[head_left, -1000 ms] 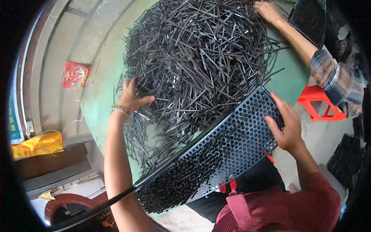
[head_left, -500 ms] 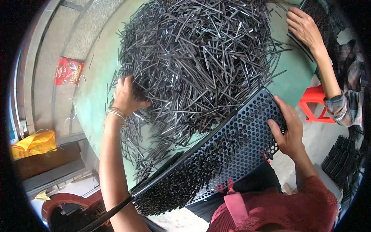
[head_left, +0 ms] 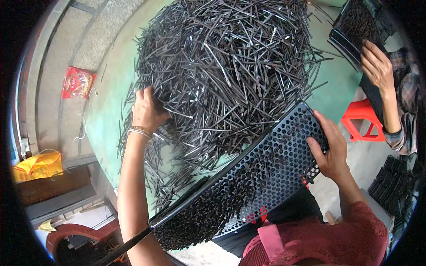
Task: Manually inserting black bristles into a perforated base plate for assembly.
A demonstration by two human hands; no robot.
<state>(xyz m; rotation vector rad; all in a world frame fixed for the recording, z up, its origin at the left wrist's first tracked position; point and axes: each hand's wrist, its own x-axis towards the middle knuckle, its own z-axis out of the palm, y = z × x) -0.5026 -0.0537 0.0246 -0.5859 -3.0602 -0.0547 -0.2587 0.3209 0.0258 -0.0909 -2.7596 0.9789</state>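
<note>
A heap of thin black strips (head_left: 230,66) covers much of the green table (head_left: 106,128). At its left edge, my left hand (head_left: 147,111) curls round a dark bunch of strips, the fingertips partly hidden among them. My right hand (head_left: 330,146) grips the right end of a black perforated tray (head_left: 290,155), thumb on its holed face and fingers over the outer edge. The tray leans at a slant between the table edge and my body. Many short strips stand in its holes over the left and middle part; the holes near my right hand are mostly bare.
At the far right another person's hand (head_left: 377,66) touches a similar filled tray (head_left: 357,26). A red plastic stool (head_left: 361,117) stands below it. Dark ridged pieces (head_left: 390,181) are stacked at right. A red packet (head_left: 78,82) and a yellow bag (head_left: 39,166) lie at left.
My left hand has turned slightly and shifted a little right at the heap's edge. My right hand and the tray stay put. The other person's hand has moved down and right, uncovering their tray.
</note>
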